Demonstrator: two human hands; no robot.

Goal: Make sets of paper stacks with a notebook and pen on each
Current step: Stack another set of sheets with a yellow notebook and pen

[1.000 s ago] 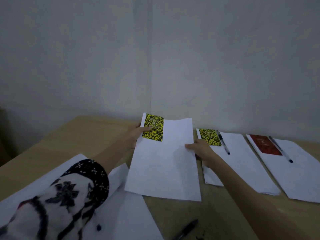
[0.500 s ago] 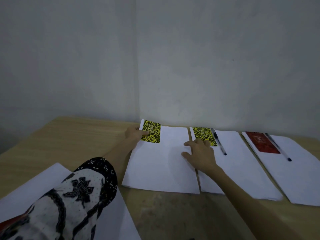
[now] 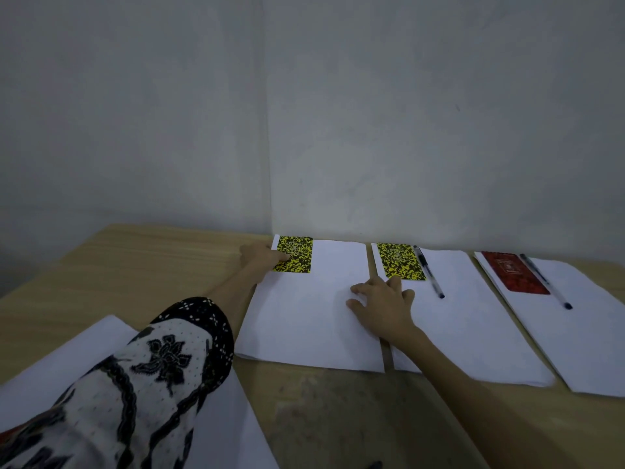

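Three paper stacks lie in a row on the wooden table [image 3: 111, 265] along the grey wall [image 3: 304, 113]. The left paper stack [image 3: 304, 319] sits at about 12 o'clock from the viewer, with a yellow-and-black notebook [image 3: 295, 253] on its far left corner, at 11 o'clock on the sheet. The left hand [image 3: 260, 257] reaches in from 7 o'clock; its thumb lies on the notebook's left edge while the other fingers sit at the stack's far left corner, so it seems to pinch notebook and paper together, though the underside is hidden. The right hand [image 3: 384, 304] rests flat and relaxed, fingers spread, across the right edge of this stack and the neighbouring one, gripping nothing. At 1 o'clock the middle paper stack [image 3: 473, 326] carries a second yellow-and-black notebook [image 3: 399, 260] with a black pen [image 3: 429, 270] just beside it on its right. At 2 o'clock the right paper stack [image 3: 588, 340] bears a red notebook [image 3: 514, 272] and a second pen [image 3: 546, 280] lying along its right side. At 8 o'clock, more loose white paper [image 3: 67, 353] lies under the patterned black-and-white sleeve [image 3: 152, 374] of the left arm.
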